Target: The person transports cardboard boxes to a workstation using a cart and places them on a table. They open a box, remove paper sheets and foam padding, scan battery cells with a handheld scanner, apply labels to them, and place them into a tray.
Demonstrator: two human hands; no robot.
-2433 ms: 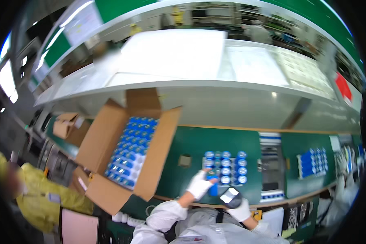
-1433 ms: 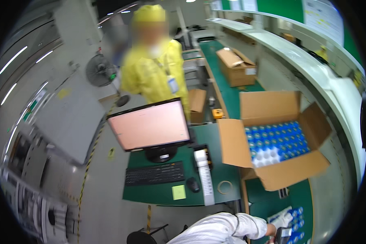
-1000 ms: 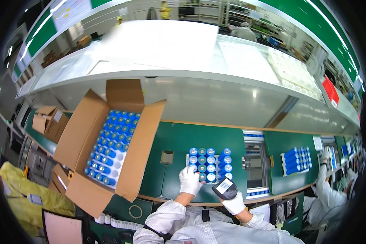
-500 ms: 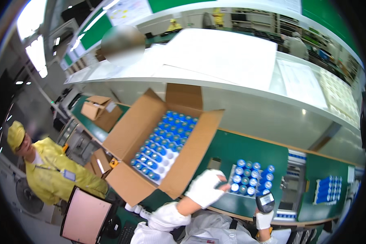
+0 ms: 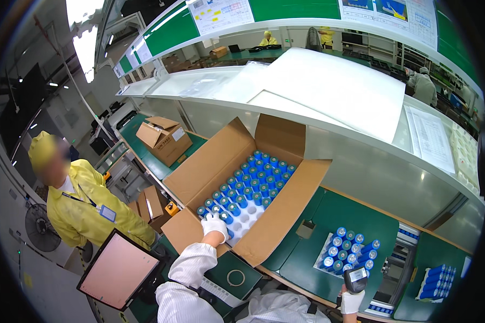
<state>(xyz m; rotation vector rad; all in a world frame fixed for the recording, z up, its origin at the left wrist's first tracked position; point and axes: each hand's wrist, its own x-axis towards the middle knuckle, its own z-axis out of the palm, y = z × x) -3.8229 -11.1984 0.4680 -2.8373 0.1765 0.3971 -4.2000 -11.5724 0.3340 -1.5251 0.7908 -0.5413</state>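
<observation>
My left hand (image 5: 214,226), in a white glove, reaches into the open cardboard box (image 5: 278,226) at its near left corner. Its bent fingers close on a blue cylindrical battery cell among the standing rows; the cell is mostly hidden under the glove. Inside the box, blue cells (image 5: 246,192) with bare round tops stand in a white foam tray (image 5: 247,219) that shows several vacant holes near the front. My right hand (image 5: 352,302), also gloved, grips a dark handheld scanner (image 5: 355,279) at the bench's front edge, just below a group of blue cells (image 5: 346,246) standing on a white holder.
More blue cells (image 5: 436,281) sit farther right, past a conveyor track (image 5: 396,264). A monitor (image 5: 118,269) stands at lower left, near a person in yellow workwear (image 5: 86,202). A smaller carton (image 5: 164,141) lies behind, and a white shelf (image 5: 210,102) spans the back.
My left hand has moved left from beside the cells on the bench into the cardboard box. My right hand still holds the scanner. The view has shifted, so the scene sits farther right and lower.
</observation>
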